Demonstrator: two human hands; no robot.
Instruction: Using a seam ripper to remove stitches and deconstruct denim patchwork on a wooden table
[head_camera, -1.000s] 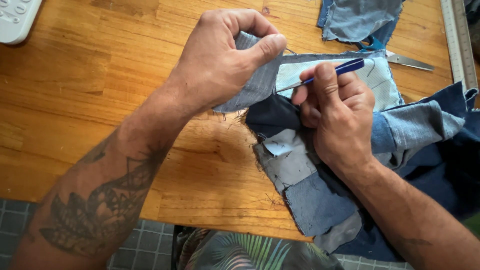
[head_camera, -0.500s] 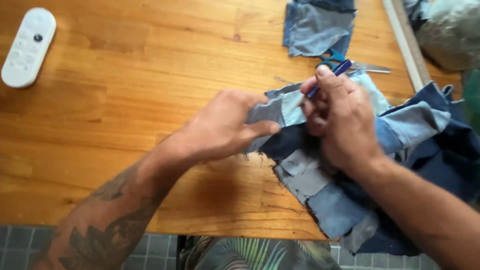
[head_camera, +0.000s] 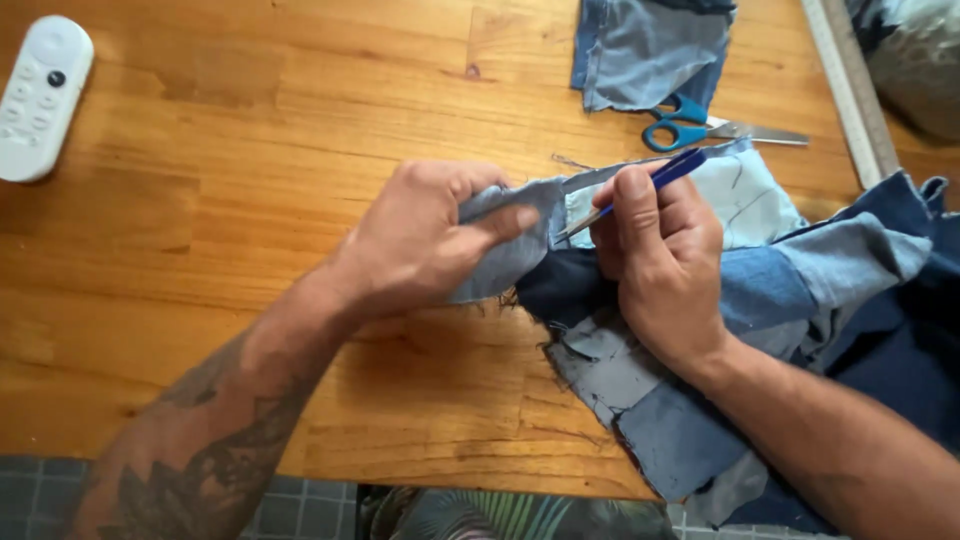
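Nearest, at 5 o'clock, the patchwork (head_camera: 650, 420) of denim pieces hangs over the table (head_camera: 250, 250) edge, its raw hems frayed and loose threads showing. It looks soft and limp, light enough to lift with two fingers, likely to slump and slide unless pinned flat; the firmest hold seems to be at a seam, where layers double up. Its patches run from pale grey-blue to dark navy, some turned wrong side up. At centre, the left hand (head_camera: 425, 240) is clamped on a grey flap (head_camera: 510, 240) of it, thumb pressed over folded cloth, lifting it just off the wood. Touching that flap from 3 o'clock, the right hand (head_camera: 660, 260) is closed around a blue-handled tool (head_camera: 640, 190), its thin metal tip aimed at the pinched seam. Farther, at 1 o'clock, blue scissors (head_camera: 700, 125) lie beside another denim piece (head_camera: 650, 50). A ruler (head_camera: 850, 90) runs along 2 o'clock, and a white remote (head_camera: 40, 95) rests at 10 o'clock, well apart.
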